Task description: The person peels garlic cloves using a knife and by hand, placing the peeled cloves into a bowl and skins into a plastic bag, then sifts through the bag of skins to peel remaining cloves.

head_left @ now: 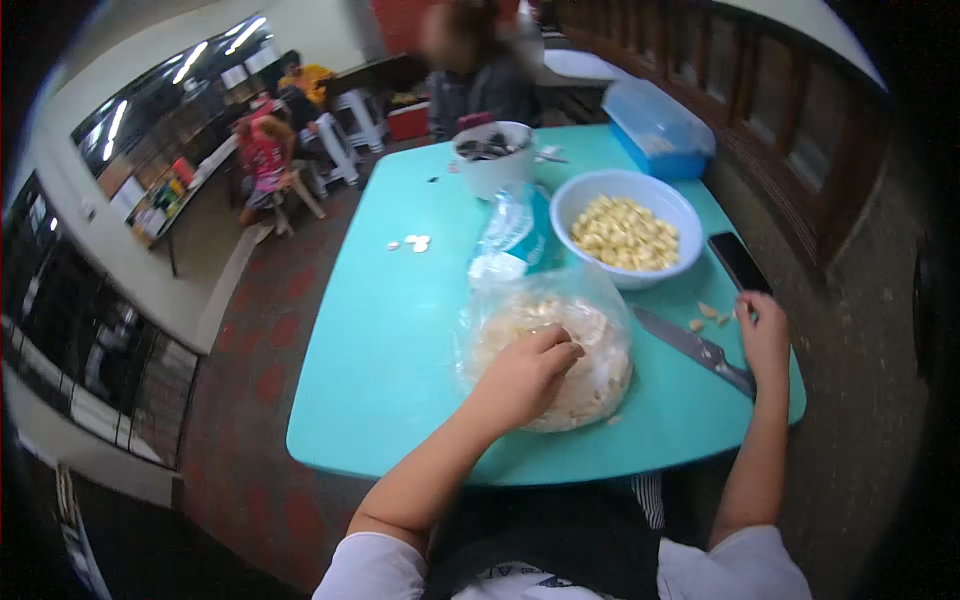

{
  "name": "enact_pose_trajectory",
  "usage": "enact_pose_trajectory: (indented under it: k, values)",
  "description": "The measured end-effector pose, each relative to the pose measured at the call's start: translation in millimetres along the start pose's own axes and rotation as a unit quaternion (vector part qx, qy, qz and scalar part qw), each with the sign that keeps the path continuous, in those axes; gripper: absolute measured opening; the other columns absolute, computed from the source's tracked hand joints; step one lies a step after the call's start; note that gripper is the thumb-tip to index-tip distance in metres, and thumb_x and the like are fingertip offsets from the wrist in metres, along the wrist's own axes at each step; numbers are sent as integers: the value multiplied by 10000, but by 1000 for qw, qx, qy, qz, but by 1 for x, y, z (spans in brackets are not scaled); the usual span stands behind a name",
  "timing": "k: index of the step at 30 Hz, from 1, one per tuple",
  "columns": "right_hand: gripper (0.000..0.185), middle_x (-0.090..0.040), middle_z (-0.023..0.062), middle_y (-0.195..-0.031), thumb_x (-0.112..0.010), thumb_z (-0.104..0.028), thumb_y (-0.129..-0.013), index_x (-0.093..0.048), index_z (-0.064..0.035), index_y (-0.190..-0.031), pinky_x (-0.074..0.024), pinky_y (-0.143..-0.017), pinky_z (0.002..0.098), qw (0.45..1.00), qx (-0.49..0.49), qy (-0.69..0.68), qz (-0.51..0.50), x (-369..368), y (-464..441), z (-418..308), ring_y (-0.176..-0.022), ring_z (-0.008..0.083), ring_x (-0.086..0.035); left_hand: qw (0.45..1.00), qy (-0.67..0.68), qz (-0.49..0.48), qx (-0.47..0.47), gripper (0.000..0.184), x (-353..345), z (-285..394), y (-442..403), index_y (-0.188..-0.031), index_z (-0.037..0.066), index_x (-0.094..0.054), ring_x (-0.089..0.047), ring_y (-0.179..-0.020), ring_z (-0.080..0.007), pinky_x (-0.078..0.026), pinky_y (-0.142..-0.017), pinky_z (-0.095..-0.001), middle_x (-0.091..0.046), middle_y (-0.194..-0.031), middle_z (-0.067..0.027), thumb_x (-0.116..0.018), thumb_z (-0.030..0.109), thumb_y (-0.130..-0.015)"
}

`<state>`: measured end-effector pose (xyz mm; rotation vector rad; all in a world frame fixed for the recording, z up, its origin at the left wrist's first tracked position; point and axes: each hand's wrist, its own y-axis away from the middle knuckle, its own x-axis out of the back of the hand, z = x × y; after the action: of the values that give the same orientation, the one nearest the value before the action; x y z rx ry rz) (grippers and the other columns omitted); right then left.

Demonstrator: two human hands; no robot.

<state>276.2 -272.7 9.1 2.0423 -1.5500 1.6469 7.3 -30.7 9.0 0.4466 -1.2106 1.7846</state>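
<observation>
My left hand (pixel 535 372) is over the mouth of a clear plastic bag (pixel 590 385) that holds pale, papery pieces like garlic cloves or skins. Its fingers are bent together, and what they grip is hidden. At the table's right edge my right hand (pixel 764 322) has its fingers curled in a pinch; I cannot make out anything in it. Beside it lie a few pale scraps (pixel 708 311) and a knife (pixel 695 345) with a wide blade. A black phone (pixel 740 262) lies just beyond that hand. Peeled garlic cloves (pixel 625 233) fill a pale blue basin (pixel 675 267) behind the bag.
On the turquoise table (pixel 370 350) are a teal-and-white plastic packet (pixel 515 235), a white bucket (pixel 495 175) with dark contents, several small white pieces (pixel 418 243) and a lidded blue container (pixel 660 135). A person (pixel 480 85) sits opposite; others are at the back left.
</observation>
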Motion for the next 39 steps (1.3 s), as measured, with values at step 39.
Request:
enact_pose_trajectory:
  k: [39]
  values:
    - [143,-620,46,-664,-624,-127,-807,-637,4,-750,-446,-569,257,840,108,-382,-370,-44,-5,-137,-611,107,-567,967,-210,-121,84,243,-8,-26,-15,-909,-6,-605,-603,-863,-340,-495,-756,-441,-571,-976,-182,-608,203,-784]
